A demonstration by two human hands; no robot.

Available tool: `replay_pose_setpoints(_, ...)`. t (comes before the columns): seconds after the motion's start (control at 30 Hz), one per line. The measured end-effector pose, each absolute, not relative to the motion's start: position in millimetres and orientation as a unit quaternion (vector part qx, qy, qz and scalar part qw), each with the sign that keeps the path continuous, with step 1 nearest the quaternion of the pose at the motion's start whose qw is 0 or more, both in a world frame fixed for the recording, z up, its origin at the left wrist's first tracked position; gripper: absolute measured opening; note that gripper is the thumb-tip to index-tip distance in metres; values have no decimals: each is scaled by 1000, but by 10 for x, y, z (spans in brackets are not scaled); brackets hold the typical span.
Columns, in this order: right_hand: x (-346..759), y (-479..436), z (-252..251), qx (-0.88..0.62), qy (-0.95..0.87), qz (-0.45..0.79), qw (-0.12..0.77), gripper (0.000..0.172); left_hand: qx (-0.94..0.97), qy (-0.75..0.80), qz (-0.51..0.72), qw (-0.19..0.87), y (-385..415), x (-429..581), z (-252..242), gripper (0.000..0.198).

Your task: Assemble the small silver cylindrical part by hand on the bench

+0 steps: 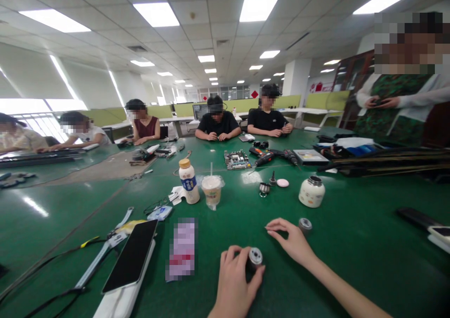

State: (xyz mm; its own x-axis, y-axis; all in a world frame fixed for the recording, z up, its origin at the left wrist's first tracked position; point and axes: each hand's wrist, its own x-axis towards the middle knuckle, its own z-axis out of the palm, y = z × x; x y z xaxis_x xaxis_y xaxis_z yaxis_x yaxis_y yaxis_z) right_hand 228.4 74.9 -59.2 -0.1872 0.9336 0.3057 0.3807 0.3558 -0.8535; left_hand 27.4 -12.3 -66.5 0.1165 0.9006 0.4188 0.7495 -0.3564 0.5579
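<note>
My left hand [236, 276] is wrapped round a short metal cylinder [255, 257], which looks like a small motor, upright at the near middle of the table. Its round top shows a dark centre and small holes. To the right of it, my right hand [293, 244] hovers with thumb and fingertips pinched together, pointing left. Whatever may be between those tips is too small to make out. A second similar metal cylinder [305, 225] stands just behind my right wrist. Farther back are a metal strainer-like part [264, 189], a dark metal part [273, 179] and a pink oval lid [282, 183].
A cream jar [311, 192] stands back right; a bottle [189, 182] and a drink cup [211, 190] stand back left. Left lie a phone [131, 257], a purple packet [181, 250] and straps. A circuit board [237, 160] and power drills [263, 157] lie beyond. Several people surround the table.
</note>
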Motion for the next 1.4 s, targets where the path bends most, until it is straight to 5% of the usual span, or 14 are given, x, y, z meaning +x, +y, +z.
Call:
replay_pose_setpoints(0.43, 1929, 196, -106, -429, -777, 303, 347, 12, 747, 549, 359, 104, -122, 277, -653, 25)
replay_pose_setpoints(0.73, 1937, 228, -135, -438, -771, 297, 354, 8, 751, 543, 367, 79, -128, 273, -625, 24)
replay_pose_setpoints(1.07, 1992, 259, -15, -441, -772, 285, 359, 27, 752, 546, 360, 89, -129, 280, -613, 24)
replay_pose_setpoints(1.4, 1913, 196, -116, -441, -753, 314, 375, 15, 757, 539, 360, 86, -135, 275, -629, 25)
